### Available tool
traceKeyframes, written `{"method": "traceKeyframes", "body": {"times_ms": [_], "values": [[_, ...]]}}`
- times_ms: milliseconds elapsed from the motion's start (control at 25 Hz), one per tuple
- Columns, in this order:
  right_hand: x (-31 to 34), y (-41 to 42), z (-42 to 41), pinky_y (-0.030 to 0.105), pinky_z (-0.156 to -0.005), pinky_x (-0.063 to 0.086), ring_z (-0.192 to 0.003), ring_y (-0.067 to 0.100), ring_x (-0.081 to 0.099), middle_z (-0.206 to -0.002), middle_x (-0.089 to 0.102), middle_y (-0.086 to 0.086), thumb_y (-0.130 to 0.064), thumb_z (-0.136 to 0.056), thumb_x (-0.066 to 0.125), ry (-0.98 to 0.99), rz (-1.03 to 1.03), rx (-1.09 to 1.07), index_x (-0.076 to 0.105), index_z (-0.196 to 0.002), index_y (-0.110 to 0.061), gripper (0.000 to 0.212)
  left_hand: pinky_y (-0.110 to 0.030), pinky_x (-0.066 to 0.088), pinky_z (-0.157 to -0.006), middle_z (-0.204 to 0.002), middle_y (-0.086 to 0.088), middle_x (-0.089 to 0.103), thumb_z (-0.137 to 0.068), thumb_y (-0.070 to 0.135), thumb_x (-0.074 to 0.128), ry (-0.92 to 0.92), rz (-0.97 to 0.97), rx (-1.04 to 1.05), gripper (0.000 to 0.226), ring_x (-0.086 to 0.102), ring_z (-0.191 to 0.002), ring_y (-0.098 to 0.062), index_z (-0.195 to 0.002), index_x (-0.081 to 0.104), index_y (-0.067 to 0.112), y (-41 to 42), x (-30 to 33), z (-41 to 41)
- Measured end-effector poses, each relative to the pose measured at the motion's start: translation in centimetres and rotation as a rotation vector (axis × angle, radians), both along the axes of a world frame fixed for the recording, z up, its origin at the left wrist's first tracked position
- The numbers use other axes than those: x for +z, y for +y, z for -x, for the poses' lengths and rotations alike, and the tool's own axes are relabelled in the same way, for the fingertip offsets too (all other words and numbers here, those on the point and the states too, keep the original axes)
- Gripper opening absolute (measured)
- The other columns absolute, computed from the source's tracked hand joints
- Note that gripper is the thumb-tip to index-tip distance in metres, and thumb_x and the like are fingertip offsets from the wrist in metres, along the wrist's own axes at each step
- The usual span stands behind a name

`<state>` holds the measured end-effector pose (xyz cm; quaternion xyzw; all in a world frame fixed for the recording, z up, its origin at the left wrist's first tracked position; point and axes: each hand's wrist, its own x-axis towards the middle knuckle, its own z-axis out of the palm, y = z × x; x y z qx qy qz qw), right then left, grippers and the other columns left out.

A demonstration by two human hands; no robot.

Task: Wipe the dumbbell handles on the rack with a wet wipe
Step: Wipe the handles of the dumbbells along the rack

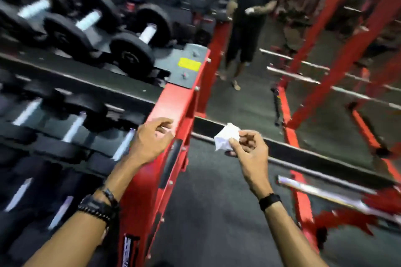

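Note:
A tiered dumbbell rack (173, 104) with a red end frame fills the left. Black dumbbells with silver handles lie on its shelves; the nearest top one has its handle (148, 33) at upper middle. More handles (123, 146) show on the lower shelves. My right hand (249, 151) pinches a crumpled white wet wipe (225, 138) in the air, to the right of the rack's end. My left hand (152, 138) hovers with loosely curled fingers in front of the red frame and holds nothing. The picture is motion-blurred.
A mirror (314, 60) on the right reflects a person in dark clothes and red frames. A red power rack (301, 197) with silver bars stands at lower right. Dark rubber floor (212, 212) lies between the racks.

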<state>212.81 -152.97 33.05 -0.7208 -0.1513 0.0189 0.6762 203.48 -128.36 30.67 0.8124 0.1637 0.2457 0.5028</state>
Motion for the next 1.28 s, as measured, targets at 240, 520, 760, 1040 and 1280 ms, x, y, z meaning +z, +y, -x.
{"method": "traceKeyframes", "body": {"times_ms": [240,520,760,1040,1280], "values": [[2.4,12.4,-11.1,0.022,-0.062,0.054,-0.068,0.008,0.063,-0.084,0.068,0.011,0.0,-0.084,0.069,-0.109,-0.09,0.366,0.067,-0.095,-0.006,0.012,-0.014,0.046,-0.084,-0.101,0.007,0.069,-0.073,0.039,0.065,-0.089,-0.13,0.507,0.045,0.061,-0.086,0.006,-0.112,0.068,0.017,8.2,2.4,-2.8],[5.4,26.1,-21.8,0.036,-0.07,0.057,-0.076,0.015,0.068,-0.094,0.072,0.003,-0.007,-0.087,0.068,-0.194,-0.048,0.68,0.07,-0.099,-0.021,0.019,-0.04,0.036,-0.11,-0.137,-0.004,0.049,-0.082,0.051,0.058,-0.139,-0.423,0.761,0.069,0.045,-0.128,-0.019,-0.136,0.05,0.01,14.7,5.4,-12.0],[7.1,36.6,-26.3,0.044,-0.078,0.057,-0.089,0.018,0.068,-0.097,0.072,-0.002,-0.009,-0.086,0.066,-0.287,-0.07,0.895,0.065,-0.105,-0.032,0.03,-0.045,0.034,-0.112,-0.141,-0.003,0.048,-0.085,0.063,0.048,0.008,-0.396,0.862,0.074,0.042,-0.132,-0.019,-0.137,0.05,0.011,18.7,7.3,-17.4],[6.4,42.8,-27.6,0.013,-0.074,0.044,-0.083,0.005,0.059,-0.1,0.067,-0.003,-0.005,-0.087,0.063,-0.727,-0.033,1.302,0.067,-0.108,-0.013,0.022,-0.033,0.038,-0.11,-0.13,0.003,0.057,-0.092,0.042,0.05,-0.248,-0.28,1.176,0.046,0.05,-0.126,-0.01,-0.126,0.059,0.013,18.5,6.7,-21.7],[5.9,42.6,-27.7,0.04,-0.081,0.041,-0.1,0.024,0.048,-0.119,0.054,-0.002,-0.012,-0.083,0.05,-1.46,0.167,1.283,0.05,-0.129,-0.012,0.046,-0.031,0.038,-0.11,-0.13,0.005,0.057,-0.091,0.038,0.05,-0.217,-0.25,1.268,0.044,0.051,-0.126,-0.01,-0.124,0.061,0.011,17.9,7.3,-22.5]]}}
